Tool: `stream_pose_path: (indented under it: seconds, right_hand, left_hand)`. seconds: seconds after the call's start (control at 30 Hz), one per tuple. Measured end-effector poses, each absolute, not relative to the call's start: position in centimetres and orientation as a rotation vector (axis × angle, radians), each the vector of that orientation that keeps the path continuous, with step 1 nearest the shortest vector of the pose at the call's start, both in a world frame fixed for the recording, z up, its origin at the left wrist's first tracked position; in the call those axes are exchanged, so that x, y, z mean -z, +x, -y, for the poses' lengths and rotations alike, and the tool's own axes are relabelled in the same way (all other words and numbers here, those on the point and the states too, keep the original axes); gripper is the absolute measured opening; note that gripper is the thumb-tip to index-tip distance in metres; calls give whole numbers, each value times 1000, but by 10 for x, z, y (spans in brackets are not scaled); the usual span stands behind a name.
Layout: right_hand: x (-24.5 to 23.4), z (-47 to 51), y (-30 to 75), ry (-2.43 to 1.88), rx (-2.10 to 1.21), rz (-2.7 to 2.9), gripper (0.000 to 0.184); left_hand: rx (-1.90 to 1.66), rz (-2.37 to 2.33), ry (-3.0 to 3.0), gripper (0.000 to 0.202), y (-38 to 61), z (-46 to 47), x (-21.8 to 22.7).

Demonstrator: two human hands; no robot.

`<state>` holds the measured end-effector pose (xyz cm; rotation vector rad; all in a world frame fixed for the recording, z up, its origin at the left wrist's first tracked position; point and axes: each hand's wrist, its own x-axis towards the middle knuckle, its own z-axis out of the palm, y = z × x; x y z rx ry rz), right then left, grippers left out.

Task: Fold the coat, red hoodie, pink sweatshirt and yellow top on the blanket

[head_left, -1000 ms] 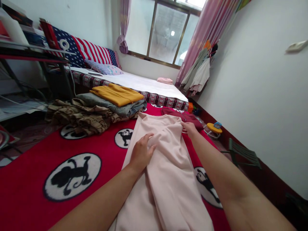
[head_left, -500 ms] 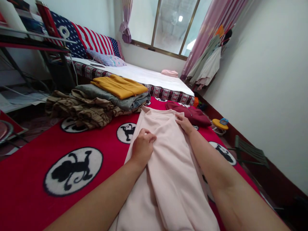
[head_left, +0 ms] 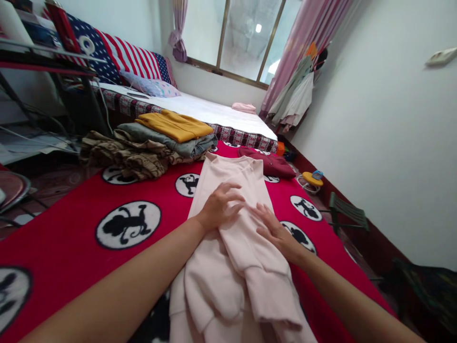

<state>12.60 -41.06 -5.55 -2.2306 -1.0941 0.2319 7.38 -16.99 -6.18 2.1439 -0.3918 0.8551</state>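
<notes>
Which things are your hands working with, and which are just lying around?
Working with:
pale pink long-sleeved top
left hand, resting on it
right hand, beside its edge

Just lying around:
folded mustard-yellow garment
folded grey-green clothes
crumpled brown camouflage-print clothes
dark red soft garment

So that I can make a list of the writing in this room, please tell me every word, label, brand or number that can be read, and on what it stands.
No word, brand or number can be read.
Items on the shelf: too small and blurred to read.
Flag-pattern cushion: stars, stripes and a white ring, no letters.
Red rug: animal silhouettes, no letters.
Pale pink garment: no label shows.
</notes>
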Motion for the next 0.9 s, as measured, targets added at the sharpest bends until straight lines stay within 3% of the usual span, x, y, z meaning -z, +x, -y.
stream_pose_path:
  seconds: [0.1, 0.3, 0.47, 0.57, 0.67, 0.8, 0.9]
  right_hand:
    - [48, 433, 96, -2127, -172, 1156, 38]
    - [45, 460, 59, -2064, -191, 1308, 41]
    - [34, 465, 36, -2151, -390, 1404, 53]
    - [33, 484, 48, -2179, -260, 1408, 51]
    - [41, 504, 69, -2309, -33, 1423, 56]
    - [52, 501, 83, -2376, -11, 1480, 72]
    - [56, 477, 86, -2297, -38, 1545, 64]
  left_hand:
    - [-555, 526, 1994, 18, 60, 173, 55]
    - [-17, 693, 2004, 18, 17, 177, 39]
    - [89, 867, 2229, 24, -16, 174, 24]
    - [120, 751, 2269, 22, -28, 148, 13]
    - [8, 641, 2435, 47, -38, 109, 15]
    - [-2, 601, 2619, 82, -47, 80, 33]
    - [-11, 689, 2591, 81, -48, 91, 43]
